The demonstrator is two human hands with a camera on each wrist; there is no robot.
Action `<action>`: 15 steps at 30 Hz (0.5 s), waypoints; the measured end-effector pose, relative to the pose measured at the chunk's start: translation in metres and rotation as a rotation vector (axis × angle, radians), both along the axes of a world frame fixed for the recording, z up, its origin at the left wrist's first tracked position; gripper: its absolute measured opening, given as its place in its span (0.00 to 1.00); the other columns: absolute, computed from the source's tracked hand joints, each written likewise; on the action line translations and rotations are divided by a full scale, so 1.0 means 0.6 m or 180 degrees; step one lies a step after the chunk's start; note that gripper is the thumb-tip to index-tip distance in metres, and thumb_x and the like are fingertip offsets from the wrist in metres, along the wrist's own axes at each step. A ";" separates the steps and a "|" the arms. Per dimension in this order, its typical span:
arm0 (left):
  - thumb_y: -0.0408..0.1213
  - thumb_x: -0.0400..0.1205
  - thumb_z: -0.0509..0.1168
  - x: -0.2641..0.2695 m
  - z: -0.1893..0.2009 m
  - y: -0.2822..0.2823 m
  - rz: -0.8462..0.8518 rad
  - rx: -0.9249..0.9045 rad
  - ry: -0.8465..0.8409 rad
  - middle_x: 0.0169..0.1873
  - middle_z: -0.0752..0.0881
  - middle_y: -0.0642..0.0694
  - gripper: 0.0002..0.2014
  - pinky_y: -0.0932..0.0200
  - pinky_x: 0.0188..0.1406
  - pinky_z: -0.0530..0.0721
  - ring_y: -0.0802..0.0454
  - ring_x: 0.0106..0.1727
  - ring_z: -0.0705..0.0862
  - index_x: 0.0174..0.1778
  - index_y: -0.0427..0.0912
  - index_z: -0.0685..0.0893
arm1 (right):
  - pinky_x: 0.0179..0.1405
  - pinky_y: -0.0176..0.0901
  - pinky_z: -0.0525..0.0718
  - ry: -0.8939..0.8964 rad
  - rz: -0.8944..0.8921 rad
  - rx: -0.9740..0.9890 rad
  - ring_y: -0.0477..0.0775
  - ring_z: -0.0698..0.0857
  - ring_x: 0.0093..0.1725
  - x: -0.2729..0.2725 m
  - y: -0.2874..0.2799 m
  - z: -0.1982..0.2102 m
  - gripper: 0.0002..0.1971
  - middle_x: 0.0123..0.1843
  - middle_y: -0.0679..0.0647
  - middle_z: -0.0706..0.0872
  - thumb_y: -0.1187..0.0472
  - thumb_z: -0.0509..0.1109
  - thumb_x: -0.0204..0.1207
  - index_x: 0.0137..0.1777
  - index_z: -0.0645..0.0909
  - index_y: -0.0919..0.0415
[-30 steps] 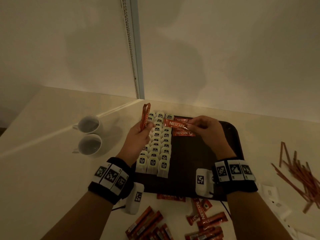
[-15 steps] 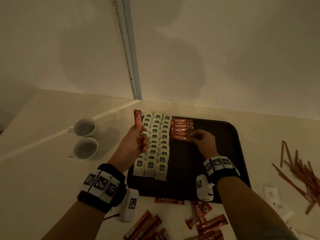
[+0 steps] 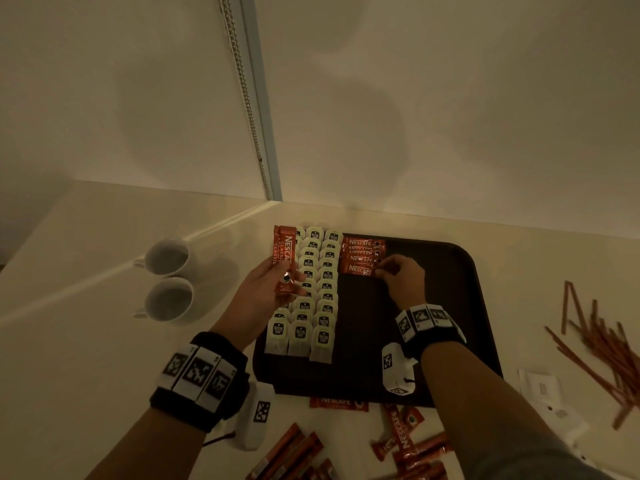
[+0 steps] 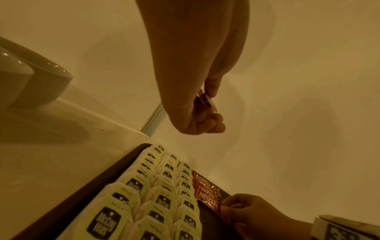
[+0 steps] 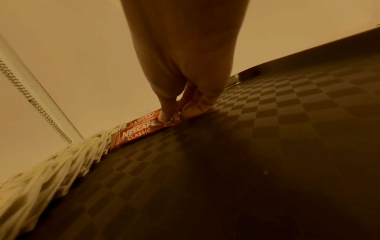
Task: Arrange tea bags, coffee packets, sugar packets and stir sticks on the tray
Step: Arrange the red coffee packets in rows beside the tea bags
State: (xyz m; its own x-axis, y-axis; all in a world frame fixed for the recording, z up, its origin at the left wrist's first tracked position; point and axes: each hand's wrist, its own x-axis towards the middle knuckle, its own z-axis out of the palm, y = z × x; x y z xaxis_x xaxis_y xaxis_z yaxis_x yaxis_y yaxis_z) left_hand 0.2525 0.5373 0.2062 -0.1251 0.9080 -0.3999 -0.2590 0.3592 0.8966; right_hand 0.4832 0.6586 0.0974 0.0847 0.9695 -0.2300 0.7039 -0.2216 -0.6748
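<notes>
A dark tray (image 3: 460, 306) carries three rows of white tea bags (image 3: 313, 306) along its left side. Beside them, at the tray's far end, lies a stack of red coffee packets (image 3: 360, 256). My right hand (image 3: 401, 277) pinches the right end of the nearest coffee packet (image 5: 141, 131), which lies flat on the tray (image 5: 267, 146). My left hand (image 3: 266, 289) holds a few red coffee packets (image 3: 284, 258) upright above the tray's left edge, fingers curled around them. In the left wrist view the held packets (image 4: 205, 100) show edge-on.
Two white cups (image 3: 168, 280) stand left of the tray. Loose coffee packets (image 3: 405, 441) lie on the counter in front of it. Brown stir sticks (image 3: 602, 344) and white sugar packets (image 3: 540, 386) lie to the right. A wall rises close behind.
My right hand has carried a coffee packet down from mid-air onto the stack at the tray's far end. My left hand has turned its packets upright and shifted slightly left.
</notes>
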 end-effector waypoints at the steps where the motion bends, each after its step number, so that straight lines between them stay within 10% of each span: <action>1: 0.39 0.88 0.54 0.001 0.000 0.000 -0.0035 0.0023 0.0043 0.40 0.88 0.45 0.11 0.58 0.42 0.79 0.49 0.41 0.85 0.56 0.41 0.81 | 0.58 0.38 0.73 -0.0012 -0.0002 0.0011 0.46 0.79 0.55 0.001 0.001 -0.001 0.09 0.58 0.52 0.82 0.62 0.74 0.72 0.51 0.82 0.55; 11: 0.35 0.87 0.56 0.015 0.012 0.009 -0.0207 0.0075 0.0220 0.44 0.89 0.44 0.10 0.63 0.35 0.83 0.49 0.42 0.89 0.62 0.47 0.78 | 0.48 0.31 0.76 0.0273 -0.0010 0.0308 0.46 0.81 0.53 -0.004 -0.006 0.024 0.08 0.55 0.52 0.82 0.60 0.74 0.73 0.50 0.80 0.56; 15: 0.35 0.87 0.57 0.025 0.016 0.021 -0.0198 0.0129 0.0292 0.45 0.86 0.46 0.09 0.65 0.34 0.83 0.52 0.43 0.87 0.59 0.48 0.79 | 0.57 0.47 0.84 0.1203 0.0785 0.0247 0.47 0.83 0.54 -0.056 -0.034 0.111 0.07 0.52 0.46 0.83 0.51 0.69 0.77 0.52 0.79 0.51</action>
State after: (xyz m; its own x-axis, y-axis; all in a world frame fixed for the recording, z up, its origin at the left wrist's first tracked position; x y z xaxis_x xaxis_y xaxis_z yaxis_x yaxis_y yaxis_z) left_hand 0.2675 0.5500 0.2158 -0.1024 0.9303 -0.3523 -0.1536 0.3351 0.9296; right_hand 0.4498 0.6379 0.1641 -0.2267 0.9657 -0.1264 0.4304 -0.0171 -0.9025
